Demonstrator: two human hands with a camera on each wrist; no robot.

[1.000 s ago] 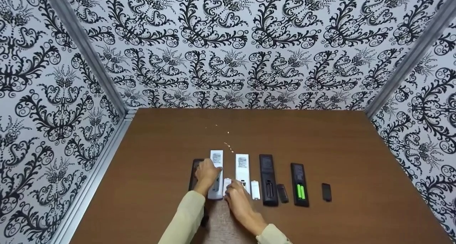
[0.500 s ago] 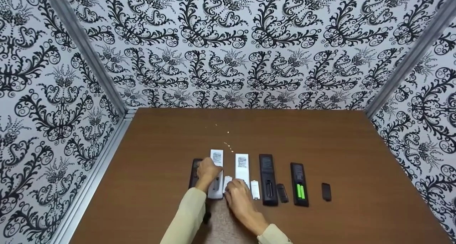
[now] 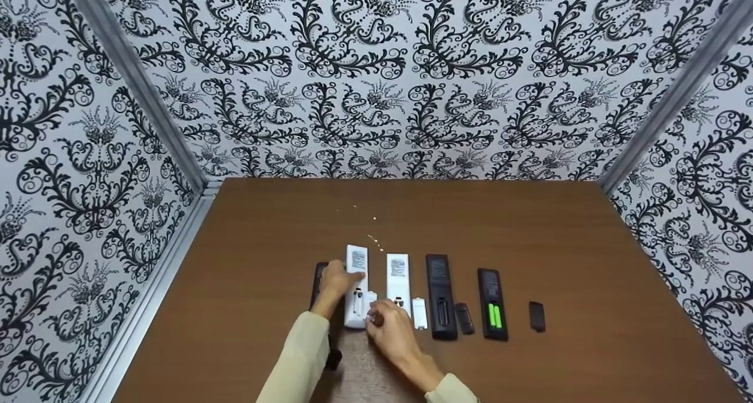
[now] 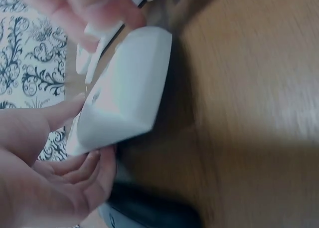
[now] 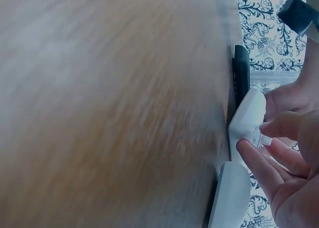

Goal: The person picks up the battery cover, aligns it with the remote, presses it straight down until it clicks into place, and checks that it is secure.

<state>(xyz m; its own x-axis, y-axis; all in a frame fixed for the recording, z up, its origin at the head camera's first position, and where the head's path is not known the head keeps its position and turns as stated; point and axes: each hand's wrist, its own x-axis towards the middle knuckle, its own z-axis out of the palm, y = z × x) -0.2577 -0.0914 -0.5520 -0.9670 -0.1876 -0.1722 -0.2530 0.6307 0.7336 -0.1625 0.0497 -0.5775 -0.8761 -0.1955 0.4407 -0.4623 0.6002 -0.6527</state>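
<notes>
In the head view a white remote control (image 3: pixel 356 260) lies back side up with its battery compartment showing. My left hand (image 3: pixel 335 284) grips it across the sides, thumb on the right edge. The left wrist view shows that hand (image 4: pixel 55 168) around the tilted white remote (image 4: pixel 127 83). My right hand (image 3: pixel 394 331) pinches a white battery cover (image 3: pixel 370 297) at the remote's lower right edge. In the right wrist view the right hand (image 5: pixel 291 183) has the small white cover (image 5: pixel 266 139) between thumb and finger, close to the remote (image 5: pixel 247 111). Its fit is partly hidden by fingers.
Left of the hand lies a black remote (image 3: pixel 317 273). Rightward are a second white remote (image 3: pixel 397 270), a white cover (image 3: pixel 419 313), a black remote (image 3: pixel 439 279), two black covers (image 3: pixel 465 319) and a black remote (image 3: pixel 490 282) holding green batteries (image 3: pixel 495 316).
My right hand has raised the white cover from beside the remote and brought it left, against the remote's right edge. The left hand keeps its grip, with the remote slightly tilted.
</notes>
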